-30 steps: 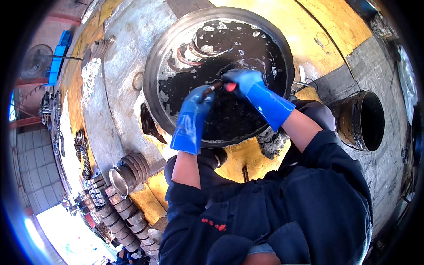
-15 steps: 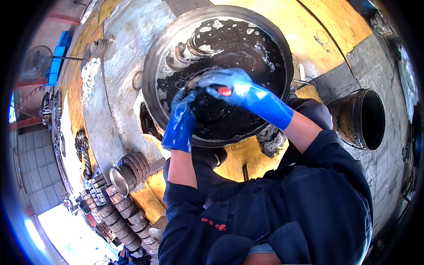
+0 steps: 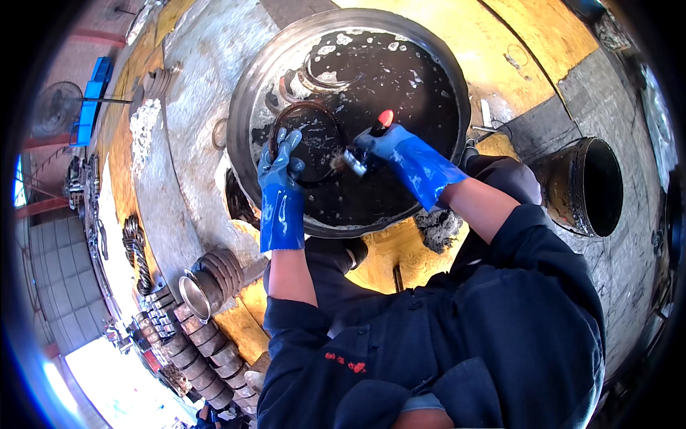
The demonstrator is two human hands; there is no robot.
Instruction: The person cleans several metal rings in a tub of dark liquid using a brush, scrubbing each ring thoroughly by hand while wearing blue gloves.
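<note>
My left hand (image 3: 280, 170), in a blue rubber glove, grips the left side of a thin dark metal ring (image 3: 309, 105) tilted above the dark liquid. In my gloved right hand (image 3: 397, 145) is a brush (image 3: 355, 161) with a dark, red-ended handle and a shiny metal collar. Its blurred head is at the ring's right side; whether it touches is unclear. Beneath both hands lies a wide round metal basin (image 3: 457, 86) of black liquid with patches of foam. More curved rings (image 3: 314, 80) lie partly sunk at its far left.
A blackened drum (image 3: 564, 187) lies on its side to the right. At lower left are a stack of ribbed rings (image 3: 223, 270) and rows of metal cylinders (image 3: 199, 350). A grey clump (image 3: 439, 227) sits by the basin's near edge. A fan (image 3: 61, 106) stands far left.
My hands have moved apart: the right, with the brush, has shifted right and turned, while the left has moved slightly left. The ring now shows raised above the liquid.
</note>
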